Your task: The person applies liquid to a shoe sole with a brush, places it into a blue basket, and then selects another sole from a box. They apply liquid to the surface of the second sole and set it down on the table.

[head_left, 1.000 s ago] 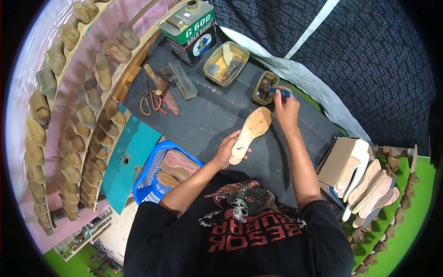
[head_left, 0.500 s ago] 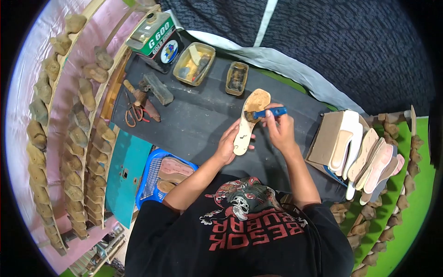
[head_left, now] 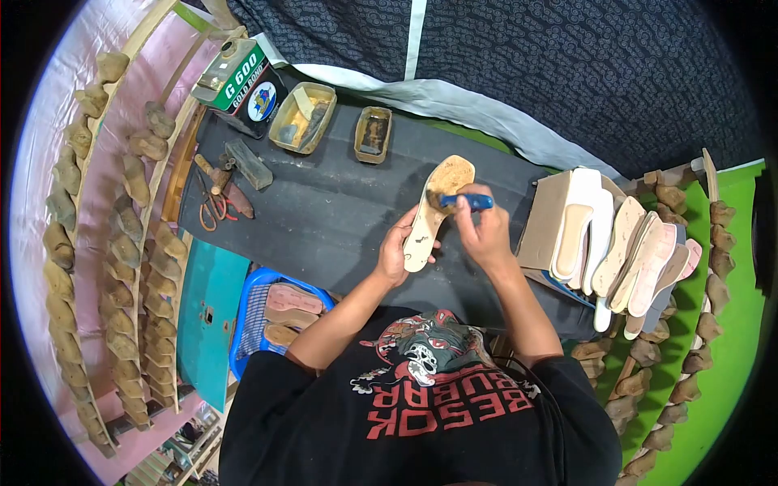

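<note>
The brush's bristles (head_left: pixel 438 198) are blurred against the insole (head_left: pixel 419 240), and the left hand's fingers (head_left: pixel 438 245) seem partly hidden beneath it.

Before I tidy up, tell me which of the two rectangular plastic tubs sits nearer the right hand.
The smaller, dark-stained tub is nearer the right hand; the larger, yellow-stained tub sits farther left, beside the green-and-black metal can.

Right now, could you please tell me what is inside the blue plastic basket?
The blue plastic basket holds pink and tan foot-shaped insoles. Anything beneath them or behind the left arm is covered, so I cannot tell.
</note>
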Available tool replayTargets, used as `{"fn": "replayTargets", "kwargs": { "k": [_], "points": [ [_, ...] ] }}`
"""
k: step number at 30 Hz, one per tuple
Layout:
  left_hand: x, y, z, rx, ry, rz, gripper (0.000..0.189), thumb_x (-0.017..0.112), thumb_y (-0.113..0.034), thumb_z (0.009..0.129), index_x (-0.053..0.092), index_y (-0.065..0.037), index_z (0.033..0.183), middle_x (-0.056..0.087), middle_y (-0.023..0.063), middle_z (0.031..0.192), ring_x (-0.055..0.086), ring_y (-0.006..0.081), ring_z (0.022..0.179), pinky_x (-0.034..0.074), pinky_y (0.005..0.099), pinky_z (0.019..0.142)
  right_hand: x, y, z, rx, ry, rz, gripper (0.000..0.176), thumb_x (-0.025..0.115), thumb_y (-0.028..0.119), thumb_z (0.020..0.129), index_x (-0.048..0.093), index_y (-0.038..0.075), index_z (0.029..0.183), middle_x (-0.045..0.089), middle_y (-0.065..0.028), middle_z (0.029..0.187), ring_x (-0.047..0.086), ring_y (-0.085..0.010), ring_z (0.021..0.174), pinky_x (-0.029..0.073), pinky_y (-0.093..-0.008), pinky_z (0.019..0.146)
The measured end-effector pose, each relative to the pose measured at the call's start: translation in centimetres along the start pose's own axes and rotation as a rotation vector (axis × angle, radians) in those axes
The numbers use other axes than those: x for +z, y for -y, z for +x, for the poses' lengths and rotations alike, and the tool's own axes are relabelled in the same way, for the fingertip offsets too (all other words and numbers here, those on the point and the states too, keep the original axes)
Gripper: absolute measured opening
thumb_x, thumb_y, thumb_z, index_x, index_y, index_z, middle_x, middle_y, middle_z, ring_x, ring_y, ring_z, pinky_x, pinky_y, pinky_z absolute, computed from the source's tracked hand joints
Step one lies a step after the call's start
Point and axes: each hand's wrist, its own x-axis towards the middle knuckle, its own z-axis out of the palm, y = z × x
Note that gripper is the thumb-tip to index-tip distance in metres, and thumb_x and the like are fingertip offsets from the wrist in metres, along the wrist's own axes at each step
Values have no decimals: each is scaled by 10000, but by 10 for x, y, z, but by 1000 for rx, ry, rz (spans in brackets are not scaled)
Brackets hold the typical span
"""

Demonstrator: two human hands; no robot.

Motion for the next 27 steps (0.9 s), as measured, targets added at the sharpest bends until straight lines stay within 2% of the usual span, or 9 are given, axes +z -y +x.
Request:
{"fn": "replayTargets", "kwargs": {
  "k": [3,6,9,15,17,20,21,26,27],
  "points": [
    [5,7,0,19,-29,-19,637,337,-270,996,317,-54,1594,638,141,1309,714,273,968,645,378,659,6,-3,-14,-99,38,86,116,641,91,988,603,1,1050,685,-141,787,667,-234,599,518,-347,565],
    [8,9,-3,41,-21,-11,634,333,-272,1000,315,-55,1596,643,137,1295,713,264,964,645,376,665,3,-6,-13,-28,-18,89,120,641,90,988,601,-1,1055,686,-137,785,673,-241,601,521,-346,568],
    [14,9,-6,65,-5,15,633,334,-278,1003,315,-54,1595,646,136,1285,712,259,961,644,374,667,1,-14,-2,-58,-93,94,115,638,91,990,604,2,1054,684,-131,773,672,-240,597,525,-348,571],
    [23,8,-5,93,-91,-11,644,306,-238,975,333,-36,1585,650,131,1245,703,237,936,640,357,665,-2,8,-19,-165,76,76,97,652,78,963,617,4,1016,691,-155,777,717,-314,671,546,-399,613],
    [22,6,-5,113,-92,5,643,306,-236,974,334,-30,1583,650,133,1242,704,240,939,642,359,668,1,8,-20,-228,31,80,98,647,80,968,616,4,1022,689,-151,785,709,-294,665,543,-388,610],
    [21,5,-7,109,-58,40,640,307,-236,975,336,-23,1578,652,139,1239,704,245,943,644,362,671,-6,3,-9,-74,-6,55,94,638,80,978,617,3,1029,691,-143,799,692,-268,644,537,-371,602],
    [24,2,-8,104,-47,45,640,308,-235,975,336,-22,1578,652,142,1238,704,246,944,644,363,671,-8,1,-4,-90,-38,34,89,628,78,987,618,2,1034,696,-139,811,677,-248,627,530,-358,590],
    [23,-3,-2,140,-25,30,647,315,-228,968,331,-14,1579,660,152,1229,707,251,945,647,365,669,-10,22,-7,-40,95,162,90,637,65,978,616,-6,1030,689,-146,793,700,-250,642,538,-359,601],
    [23,-5,0,151,-36,22,648,317,-225,966,332,-12,1578,662,153,1225,708,251,939,647,366,667,-7,18,-11,-180,107,35,96,639,60,973,613,-9,1034,690,-154,796,707,-266,647,547,-368,625]
  ]
}}
